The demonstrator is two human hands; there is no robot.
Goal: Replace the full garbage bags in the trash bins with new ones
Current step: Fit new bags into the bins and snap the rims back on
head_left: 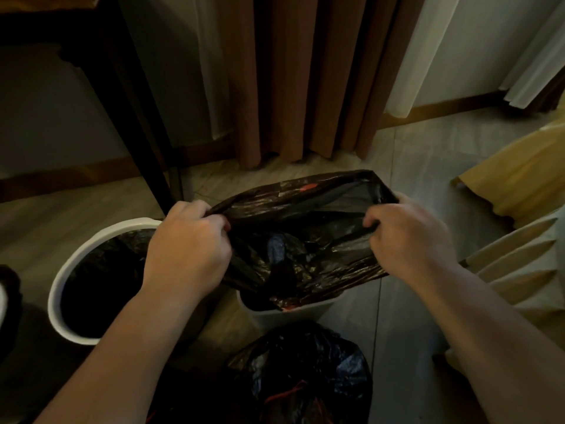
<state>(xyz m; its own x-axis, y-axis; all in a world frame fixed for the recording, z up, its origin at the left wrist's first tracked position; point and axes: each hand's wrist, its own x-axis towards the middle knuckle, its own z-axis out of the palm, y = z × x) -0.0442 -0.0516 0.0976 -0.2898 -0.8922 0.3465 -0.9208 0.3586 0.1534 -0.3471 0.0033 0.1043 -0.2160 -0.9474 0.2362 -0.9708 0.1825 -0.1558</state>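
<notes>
**Bag** (305,240): black, with its mouth stretched wide above the middle bin (284,316) and its lower part hanging inside. It is probably the fresh liner and is not yet folded over the rim.

**Risks:**
- The thin film is pulled taut between two grips and may tear at the hem.
- If the hem is let go unevenly, the mouth could slump into the bin.
- A sideways pull may tip the bin or slide it on the floor (428,166).

**Left bin** (61,270): stands beside the middle bin and is already lined in black.

**Full bag** (305,371): red cord showing. It lies on the floor just in front of the middle bin, near enough to be snagged or kicked.

**Left hand** (186,246): grip clamped on the bag's left edge, with the fingers curled round the hem.

**Right hand** (409,237): grip likewise clamped on the right edge.
</notes>
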